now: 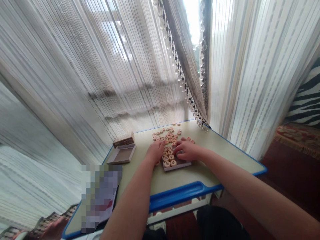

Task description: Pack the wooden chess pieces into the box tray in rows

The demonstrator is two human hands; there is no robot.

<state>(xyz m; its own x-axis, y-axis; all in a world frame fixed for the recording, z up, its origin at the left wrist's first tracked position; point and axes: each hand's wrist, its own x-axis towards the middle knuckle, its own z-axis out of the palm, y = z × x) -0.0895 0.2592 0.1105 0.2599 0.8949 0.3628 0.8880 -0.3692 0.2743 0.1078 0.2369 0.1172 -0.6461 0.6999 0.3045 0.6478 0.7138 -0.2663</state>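
Observation:
Near the middle of the table, a shallow box tray (186,164) holds round wooden Chinese chess pieces (170,157), standing in two columns along its left side. My left hand (155,151) rests at the tray's left edge, its fingers stretched forward close to the pieces. From the right, my right hand (187,149) reaches over the tray with thumb and fingers curled inward beside the columns. Whatever is between those fingertips is hidden. Beyond both hands lie many loose chess pieces (170,136), some with red marks. One piece (157,163) shows partly under my left hand.
A second shallow tray or lid (122,155) lies left, with a brown box (123,138) behind it. A flat item (105,200), partly pixelated, covers the near left corner. The table (225,156) has a raised blue rim (185,194). Stringed curtains (140,83) hang behind.

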